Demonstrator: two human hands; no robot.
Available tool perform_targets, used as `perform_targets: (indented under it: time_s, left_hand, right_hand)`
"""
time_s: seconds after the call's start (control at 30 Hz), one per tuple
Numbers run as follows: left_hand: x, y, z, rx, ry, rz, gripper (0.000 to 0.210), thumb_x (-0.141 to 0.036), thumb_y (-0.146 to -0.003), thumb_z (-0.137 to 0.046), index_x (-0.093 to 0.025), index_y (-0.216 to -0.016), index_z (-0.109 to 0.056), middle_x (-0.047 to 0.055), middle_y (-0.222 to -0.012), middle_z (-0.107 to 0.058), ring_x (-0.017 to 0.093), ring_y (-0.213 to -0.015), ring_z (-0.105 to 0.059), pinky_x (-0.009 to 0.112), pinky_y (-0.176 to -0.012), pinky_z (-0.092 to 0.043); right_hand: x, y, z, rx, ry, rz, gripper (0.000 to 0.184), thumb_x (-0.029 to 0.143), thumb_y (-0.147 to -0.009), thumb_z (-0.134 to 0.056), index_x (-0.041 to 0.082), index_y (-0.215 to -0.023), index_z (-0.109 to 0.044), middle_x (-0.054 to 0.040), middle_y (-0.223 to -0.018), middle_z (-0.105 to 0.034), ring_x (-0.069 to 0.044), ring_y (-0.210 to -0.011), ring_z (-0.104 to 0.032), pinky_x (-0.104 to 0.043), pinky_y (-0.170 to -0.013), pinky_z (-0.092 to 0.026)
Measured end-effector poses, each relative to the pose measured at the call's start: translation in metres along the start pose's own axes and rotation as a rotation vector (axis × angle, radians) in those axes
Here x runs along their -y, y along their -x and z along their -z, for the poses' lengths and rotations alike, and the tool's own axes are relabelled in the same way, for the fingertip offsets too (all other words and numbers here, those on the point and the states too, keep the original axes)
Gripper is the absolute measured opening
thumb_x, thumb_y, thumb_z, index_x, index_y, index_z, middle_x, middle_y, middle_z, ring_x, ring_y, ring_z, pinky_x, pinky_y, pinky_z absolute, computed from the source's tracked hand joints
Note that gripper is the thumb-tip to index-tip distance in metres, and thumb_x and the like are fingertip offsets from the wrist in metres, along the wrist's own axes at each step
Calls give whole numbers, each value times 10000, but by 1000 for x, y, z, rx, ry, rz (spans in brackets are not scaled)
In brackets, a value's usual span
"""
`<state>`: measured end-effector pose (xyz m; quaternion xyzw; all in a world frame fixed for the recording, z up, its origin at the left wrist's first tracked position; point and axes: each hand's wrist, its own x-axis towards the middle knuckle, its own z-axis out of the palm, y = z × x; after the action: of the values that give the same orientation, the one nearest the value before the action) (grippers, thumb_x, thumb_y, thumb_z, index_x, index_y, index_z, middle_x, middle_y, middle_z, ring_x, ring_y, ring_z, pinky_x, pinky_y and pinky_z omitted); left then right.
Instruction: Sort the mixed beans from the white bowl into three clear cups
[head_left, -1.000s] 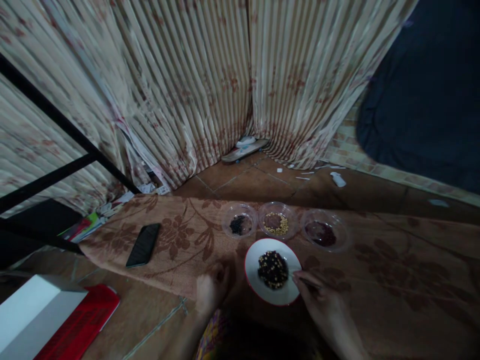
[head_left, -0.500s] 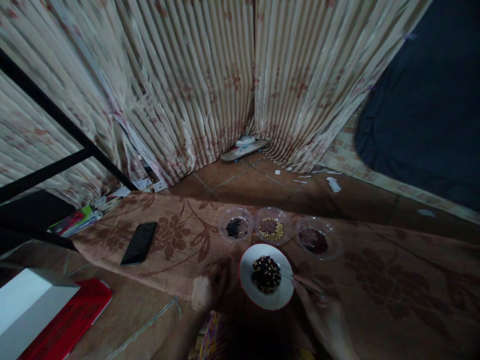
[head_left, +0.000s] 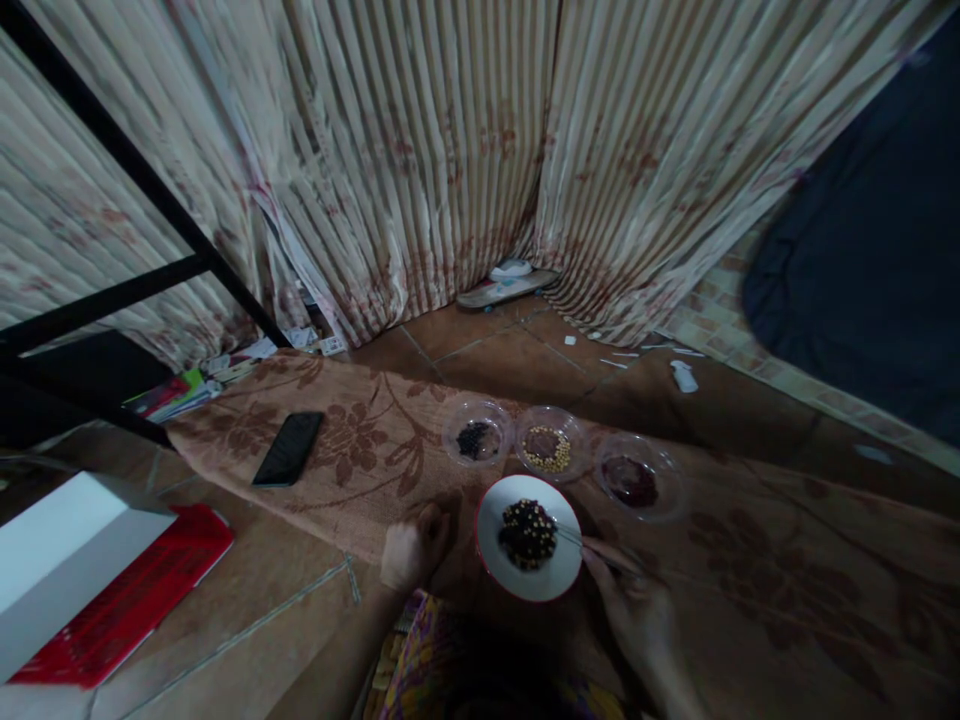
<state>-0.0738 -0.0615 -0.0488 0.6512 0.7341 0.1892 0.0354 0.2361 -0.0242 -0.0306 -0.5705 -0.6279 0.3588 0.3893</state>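
Observation:
My right hand (head_left: 630, 590) pinches a pair of thin metal tweezers (head_left: 568, 533), whose tips reach into a white bowl with a red rim (head_left: 491, 560). In the bowl lies a heap of mixed dark and yellow beans (head_left: 527, 535). Left of the bowl, my left hand (head_left: 411, 548) rests as a loose fist on the cloth, with nothing seen in it. Behind the bowl stand three clear plastic bowls: one with black beans (head_left: 474, 440), one with yellow beans (head_left: 553, 458), and one with dark red beans (head_left: 634, 485). Whether the tweezers grip a bean is too small to tell.
A brown floral cloth (head_left: 360, 500) covers the low table. A black phone (head_left: 289, 450) lies on its left part. On the tiled floor at left is a white box (head_left: 67, 550) over a red bag (head_left: 172, 590). Striped curtains (head_left: 420, 150) hang behind, with a skateboard (head_left: 506, 290) below.
The camera view has shifted slightly, moving the scene within the picture. The tweezers are still in the bowl in my right hand, and my left fist stays beside it.

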Motion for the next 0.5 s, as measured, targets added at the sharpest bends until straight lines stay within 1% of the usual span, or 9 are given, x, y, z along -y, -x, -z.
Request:
perform_targets:
  time_s: [0.1, 0.3, 0.5]
  left_hand:
    - [0, 0, -1, 13, -4, 6, 305, -325, -941, -470, -200, -667, -522, 13, -687, -632, 128, -640, -587, 236, -588, -359]
    - [-1, 0, 1, 6, 6, 5, 319, -338, -947, -455, -202, -667, -528, 13, -669, -620, 123, -609, -569, 237, -573, -364]
    - [-2, 0, 2, 6, 35, 2, 315, -344, -943, -455, -201, -675, -539, 19, -694, -633, 126, -637, -588, 236, -595, -398]
  right_hand:
    - [-2, -1, 0, 14, -7, 11, 305, 474, -836, -630, 221, -928, -773, -84, -998, -761, -236, -940, -719, -317, -766, -597]
    - [8, 0, 0, 2, 10, 24, 291, 457, -858, -614, 226, -948, -767, -80, -1006, -755, -225, -942, -717, -314, -798, -591]
    - [6, -4, 4, 14, 66, 148, 246, 421, -851, -622, 237, -906, -776, -71, -938, -765, -224, -878, -727, -313, -746, -600]
